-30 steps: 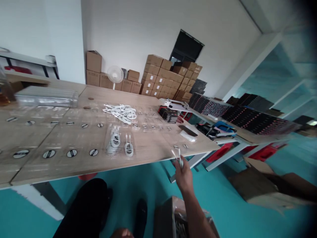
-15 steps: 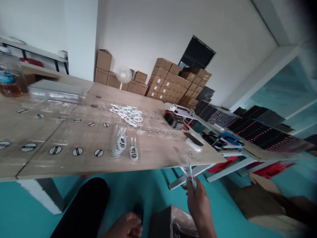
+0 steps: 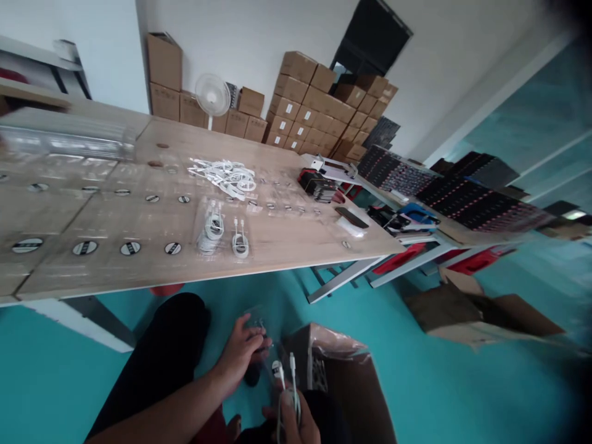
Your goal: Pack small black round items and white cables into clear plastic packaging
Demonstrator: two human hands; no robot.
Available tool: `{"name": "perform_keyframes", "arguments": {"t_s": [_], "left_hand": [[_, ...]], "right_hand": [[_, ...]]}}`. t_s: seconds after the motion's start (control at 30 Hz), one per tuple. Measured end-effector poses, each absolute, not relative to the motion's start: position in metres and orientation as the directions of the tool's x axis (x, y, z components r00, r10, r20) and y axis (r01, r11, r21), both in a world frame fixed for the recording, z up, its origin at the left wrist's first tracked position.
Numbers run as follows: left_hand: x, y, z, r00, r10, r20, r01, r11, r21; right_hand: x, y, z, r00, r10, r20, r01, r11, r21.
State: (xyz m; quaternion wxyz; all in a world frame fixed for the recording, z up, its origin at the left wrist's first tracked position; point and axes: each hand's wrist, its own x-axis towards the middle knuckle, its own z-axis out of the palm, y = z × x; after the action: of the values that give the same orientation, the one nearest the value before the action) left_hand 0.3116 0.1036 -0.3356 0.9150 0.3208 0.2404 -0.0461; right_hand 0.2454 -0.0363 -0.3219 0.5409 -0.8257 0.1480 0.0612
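My right hand (image 3: 300,422) is low in the middle of the view, fingers closed round a coiled white charging cable (image 3: 293,370) whose two plug ends point up. To its left, my left hand (image 3: 245,348) pinches a thin clear plastic package (image 3: 264,336). A round black-and-white label (image 3: 276,369) shows on the clear plastic, close to the cable's plugs. The package's outline is faint, and I cannot tell where its opening is. Both hands are above my lap, in front of the table (image 3: 277,246).
On the table lie a heap of loose white cables (image 3: 226,177), packed cables (image 3: 211,229) and rows of labelled clear packages (image 3: 131,248). An open carton (image 3: 356,388) stands right of my hands. Another open carton (image 3: 456,314) sits on the floor at right. Stacked boxes (image 3: 314,111) line the wall.
My right hand has come down and left with the cable, from beside the table edge to above my lap. My left hand has risen, with the clear package now showing in its fingers.
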Motion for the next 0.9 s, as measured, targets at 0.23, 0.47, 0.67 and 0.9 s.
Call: {"name": "perform_keyframes", "arguments": {"t_s": [0.23, 0.47, 0.67, 0.9], "left_hand": [[0.284, 0.142, -0.371, 0.841, 0.161, -0.516, 0.284, 0.682, 0.674], [0.278, 0.145, -0.367, 0.919, -0.056, -0.389, 0.353, 0.555, 0.753], [0.276, 0.138, -0.36, 0.956, -0.072, -0.285, 0.283, 0.493, 0.823], [0.275, 0.136, -0.377, 0.973, 0.052, -0.226, 0.216, 0.143, 0.966]], "right_hand": [[0.25, -0.026, -0.322, 0.867, -0.128, -0.481, -0.497, -0.185, -0.848], [0.263, -0.019, -0.326, 0.914, 0.026, -0.404, -0.386, -0.249, -0.888], [0.251, -0.003, -0.344, 0.864, 0.122, -0.489, -0.472, -0.146, -0.87], [0.251, 0.003, -0.345, 0.868, 0.017, -0.496, -0.488, -0.158, -0.858]]}}
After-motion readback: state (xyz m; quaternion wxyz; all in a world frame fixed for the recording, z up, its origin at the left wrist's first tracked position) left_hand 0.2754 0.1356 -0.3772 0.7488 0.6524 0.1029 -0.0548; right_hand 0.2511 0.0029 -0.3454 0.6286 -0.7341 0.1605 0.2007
